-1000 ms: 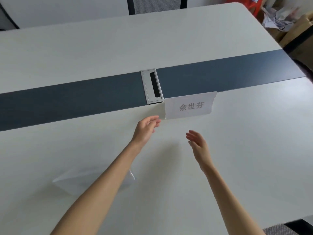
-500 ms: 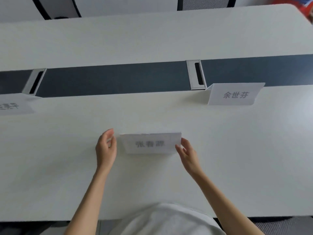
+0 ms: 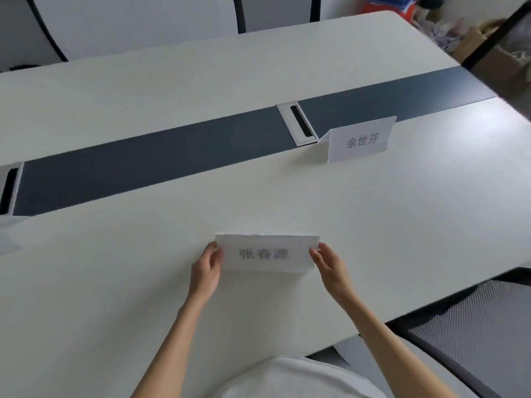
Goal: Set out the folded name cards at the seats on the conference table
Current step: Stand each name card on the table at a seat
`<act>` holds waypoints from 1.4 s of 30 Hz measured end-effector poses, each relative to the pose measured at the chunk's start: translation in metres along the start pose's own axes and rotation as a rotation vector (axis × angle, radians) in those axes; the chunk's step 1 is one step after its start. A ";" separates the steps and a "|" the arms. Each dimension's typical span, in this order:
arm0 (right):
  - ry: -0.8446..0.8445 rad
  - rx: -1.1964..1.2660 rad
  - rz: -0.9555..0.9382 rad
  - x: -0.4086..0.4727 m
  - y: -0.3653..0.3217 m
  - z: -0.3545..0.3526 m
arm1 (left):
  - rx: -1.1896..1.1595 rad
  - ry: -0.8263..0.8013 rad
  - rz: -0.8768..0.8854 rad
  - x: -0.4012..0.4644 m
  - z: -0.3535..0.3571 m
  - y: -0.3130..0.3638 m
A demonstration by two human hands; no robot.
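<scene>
A folded white name card [image 3: 265, 254] with grey printed characters is held just over the white conference table [image 3: 143, 268], near its front edge. My left hand [image 3: 205, 272] pinches its left end and my right hand [image 3: 330, 267] pinches its right end. A second folded name card [image 3: 360, 140] stands upright farther back to the right, beside the dark centre strip [image 3: 158, 165]. At the far left edge a pale corner of what may be another card [image 3: 7, 237] shows, mostly cut off.
Two metal cable hatches [image 3: 298, 124] [image 3: 10, 188] sit in the dark strip. Mesh-backed chairs [image 3: 275, 11] stand across the table and one chair [image 3: 474, 334] at the near right. Cardboard boxes and clutter [image 3: 488, 44] lie beyond the table's right end.
The view swung from the right card toward the near card. Both hands left the standing card, came to the second card and now grip its two ends.
</scene>
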State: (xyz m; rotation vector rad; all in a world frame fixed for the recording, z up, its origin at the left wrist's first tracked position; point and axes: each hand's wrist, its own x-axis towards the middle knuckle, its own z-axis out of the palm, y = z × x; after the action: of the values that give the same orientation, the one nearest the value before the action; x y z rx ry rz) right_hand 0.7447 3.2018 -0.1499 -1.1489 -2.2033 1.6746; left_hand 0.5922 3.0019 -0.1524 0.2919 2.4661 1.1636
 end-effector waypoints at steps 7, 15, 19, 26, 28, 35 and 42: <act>0.243 0.143 0.062 -0.060 0.019 -0.010 | 0.057 -0.165 0.284 -0.012 0.000 0.019; 0.696 0.228 0.149 -0.180 0.052 -0.067 | 0.073 -0.568 0.573 -0.070 0.050 0.089; 0.934 0.265 0.196 -0.253 0.072 -0.102 | 0.056 -0.756 0.723 -0.128 0.089 0.124; 1.266 0.418 0.266 -0.392 0.118 -0.165 | -0.018 -1.108 0.883 -0.265 0.169 0.172; 1.360 0.406 0.301 -0.427 0.133 -0.189 | -0.005 -1.169 0.868 -0.306 0.199 0.177; 1.467 0.370 0.356 -0.501 0.183 -0.273 | 0.066 -1.261 0.804 -0.407 0.295 0.203; 1.491 0.402 0.421 -0.488 0.247 -0.367 | 0.136 -1.256 0.851 -0.439 0.409 0.253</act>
State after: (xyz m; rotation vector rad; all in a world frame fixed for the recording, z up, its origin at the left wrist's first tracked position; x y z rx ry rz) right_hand 1.3990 3.1897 -0.0741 -1.8451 -0.6990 0.6725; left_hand 1.1706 3.2918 -0.0761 1.6215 1.2467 0.6439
